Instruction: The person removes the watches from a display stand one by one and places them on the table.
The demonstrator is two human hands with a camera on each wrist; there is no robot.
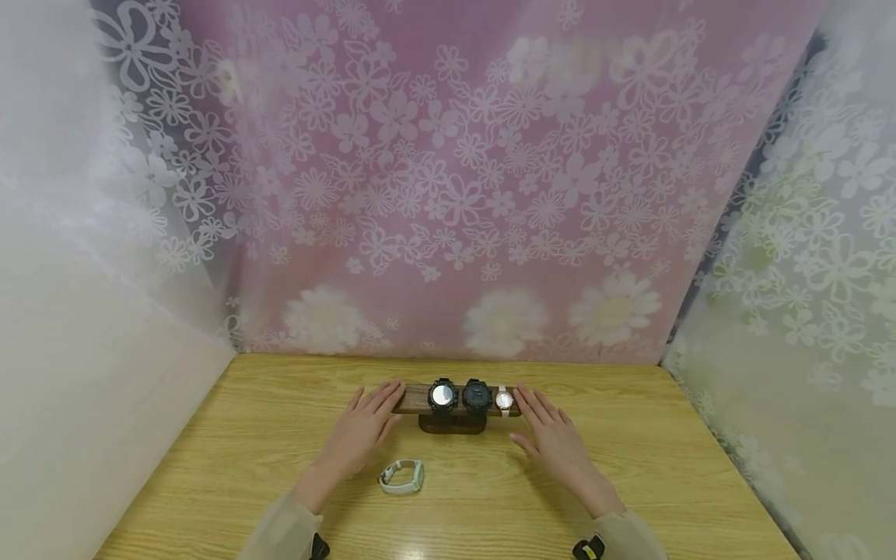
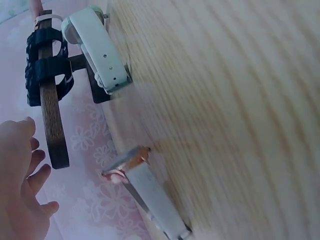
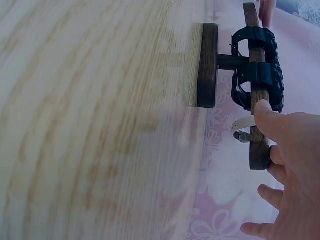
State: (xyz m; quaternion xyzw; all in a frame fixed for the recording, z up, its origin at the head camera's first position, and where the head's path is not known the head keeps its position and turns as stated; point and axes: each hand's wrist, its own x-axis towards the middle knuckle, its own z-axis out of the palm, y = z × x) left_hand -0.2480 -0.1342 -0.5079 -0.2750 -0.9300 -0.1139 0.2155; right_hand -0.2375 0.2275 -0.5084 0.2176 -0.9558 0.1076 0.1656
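Observation:
A dark wooden watch stand (image 1: 413,398) rises on a short post from its base (image 1: 453,425). Strapped around its bar are a black watch (image 1: 442,395) with a bright dial, another black watch (image 1: 477,395) with a dark dial, and a small round watch (image 1: 504,400) with a pale strap at the right. My left hand (image 1: 360,432) has straight fingers with the tips at the bar's left end. At the right end lie the extended fingertips of my right hand (image 1: 560,447), its thumb spread apart. A pale mint watch (image 1: 402,488) rests on the table nearer me, its strap looped.
In the left wrist view, a rose-gold watch with a white strap (image 2: 155,195) also lies on the wooden table (image 1: 483,498). Behind the table hangs a pink flowered curtain (image 1: 448,194). Pale sheets of cloth flank both sides.

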